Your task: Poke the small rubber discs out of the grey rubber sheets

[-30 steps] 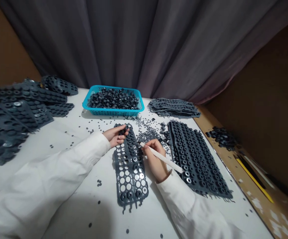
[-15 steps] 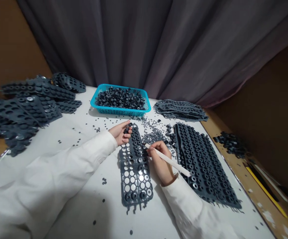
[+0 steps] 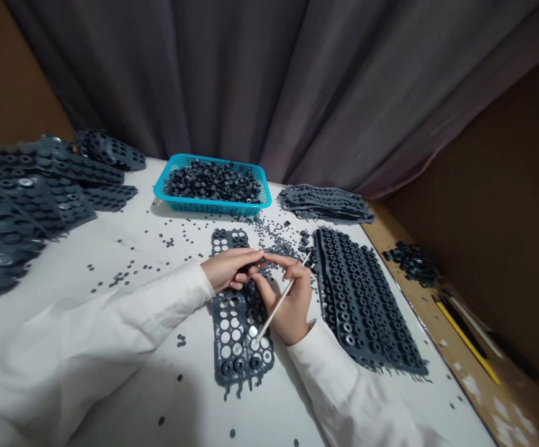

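My left hand [image 3: 227, 270] is closed around small dark rubber pieces, which its fingers mostly hide. It hovers over a dark grey perforated rubber sheet [image 3: 232, 316] lying lengthwise in front of me. Round holes in that sheet show the white table through them, and ring-shaped pieces line its near end. Against the left fingertips rest the thumb and forefinger of my right hand [image 3: 292, 307]. A thin white stick [image 3: 276, 308] is tucked in the right hand, slanting across the palm. Whether the right fingertips also pinch a piece cannot be seen.
A blue basket [image 3: 161, 186] full of small dark pieces stands at the back. Perforated sheets [image 3: 41, 198] are heaped on the left. Studded sheets [image 3: 367, 298] and a flatter stack [image 3: 328, 202] lie right. Small discs [image 3: 276, 239] litter the table. A yellow tool [image 3: 467, 338] lies far right.
My right hand has come up to meet the left fingertips, and the white stick has swung steeper in its grip. The left hand has turned to cover its pieces. The view has shifted slightly.
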`<control>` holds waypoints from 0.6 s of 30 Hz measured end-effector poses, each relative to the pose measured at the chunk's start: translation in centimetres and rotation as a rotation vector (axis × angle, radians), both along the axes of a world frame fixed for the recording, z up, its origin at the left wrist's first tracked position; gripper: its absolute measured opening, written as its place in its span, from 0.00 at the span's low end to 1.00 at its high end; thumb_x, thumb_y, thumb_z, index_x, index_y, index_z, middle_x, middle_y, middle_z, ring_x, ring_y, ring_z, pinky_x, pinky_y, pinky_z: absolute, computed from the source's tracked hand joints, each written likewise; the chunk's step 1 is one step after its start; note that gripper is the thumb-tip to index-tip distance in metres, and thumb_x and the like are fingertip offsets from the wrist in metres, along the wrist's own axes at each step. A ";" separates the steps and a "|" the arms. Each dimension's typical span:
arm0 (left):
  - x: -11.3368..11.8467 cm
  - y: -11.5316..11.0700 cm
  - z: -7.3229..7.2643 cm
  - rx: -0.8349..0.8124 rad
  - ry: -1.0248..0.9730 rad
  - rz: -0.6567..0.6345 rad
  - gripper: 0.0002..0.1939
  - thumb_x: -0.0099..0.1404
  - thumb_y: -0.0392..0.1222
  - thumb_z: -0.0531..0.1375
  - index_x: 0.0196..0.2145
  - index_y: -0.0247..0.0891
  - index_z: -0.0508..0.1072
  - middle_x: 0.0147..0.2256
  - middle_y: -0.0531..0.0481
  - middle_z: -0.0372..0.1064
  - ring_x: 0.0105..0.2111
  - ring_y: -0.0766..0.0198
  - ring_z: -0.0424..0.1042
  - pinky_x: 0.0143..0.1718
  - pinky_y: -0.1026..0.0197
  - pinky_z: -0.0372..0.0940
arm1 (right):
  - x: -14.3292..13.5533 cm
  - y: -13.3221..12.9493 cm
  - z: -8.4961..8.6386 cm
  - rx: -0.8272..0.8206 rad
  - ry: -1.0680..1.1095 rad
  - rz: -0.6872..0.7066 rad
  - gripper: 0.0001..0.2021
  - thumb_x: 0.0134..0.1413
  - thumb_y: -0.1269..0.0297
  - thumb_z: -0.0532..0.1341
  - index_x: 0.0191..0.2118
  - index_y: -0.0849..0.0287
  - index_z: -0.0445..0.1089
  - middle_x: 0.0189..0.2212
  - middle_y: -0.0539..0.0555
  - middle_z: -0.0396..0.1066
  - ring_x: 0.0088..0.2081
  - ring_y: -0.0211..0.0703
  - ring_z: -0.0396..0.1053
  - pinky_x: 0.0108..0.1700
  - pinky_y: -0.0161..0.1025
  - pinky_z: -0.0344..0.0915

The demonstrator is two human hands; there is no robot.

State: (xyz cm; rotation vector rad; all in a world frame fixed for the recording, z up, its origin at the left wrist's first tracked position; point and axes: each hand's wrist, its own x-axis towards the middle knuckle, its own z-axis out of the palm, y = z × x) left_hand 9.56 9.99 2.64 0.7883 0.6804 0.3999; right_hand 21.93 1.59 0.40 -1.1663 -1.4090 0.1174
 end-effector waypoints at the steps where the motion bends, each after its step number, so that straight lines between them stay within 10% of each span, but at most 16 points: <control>1: 0.1 -0.3 -0.1 0.016 0.001 -0.026 0.19 0.51 0.52 0.67 0.30 0.32 0.69 0.19 0.58 0.57 0.13 0.79 0.49 0.14 0.73 0.39 | 0.0 0.0 0.0 0.010 0.014 -0.019 0.18 0.48 0.70 0.65 0.32 0.53 0.51 0.39 0.53 0.73 0.41 0.45 0.71 0.46 0.49 0.64; 11: 0.0 -0.4 -1.3 0.355 0.102 -0.079 0.26 0.49 0.64 0.62 0.26 0.34 0.67 0.20 0.57 0.58 0.15 0.76 0.49 0.17 0.69 0.39 | 0.1 -0.1 0.1 -0.073 0.147 -0.034 0.16 0.50 0.70 0.63 0.33 0.54 0.51 0.33 0.50 0.73 0.37 0.42 0.72 0.43 0.45 0.65; 18: -0.4 -0.6 -1.2 0.577 0.063 -0.115 0.19 0.56 0.55 0.60 0.21 0.35 0.68 0.19 0.54 0.58 0.18 0.72 0.51 0.19 0.67 0.44 | 0.3 -0.3 0.3 -0.134 0.148 -0.023 0.15 0.51 0.67 0.61 0.33 0.53 0.50 0.37 0.53 0.73 0.40 0.44 0.72 0.45 0.47 0.64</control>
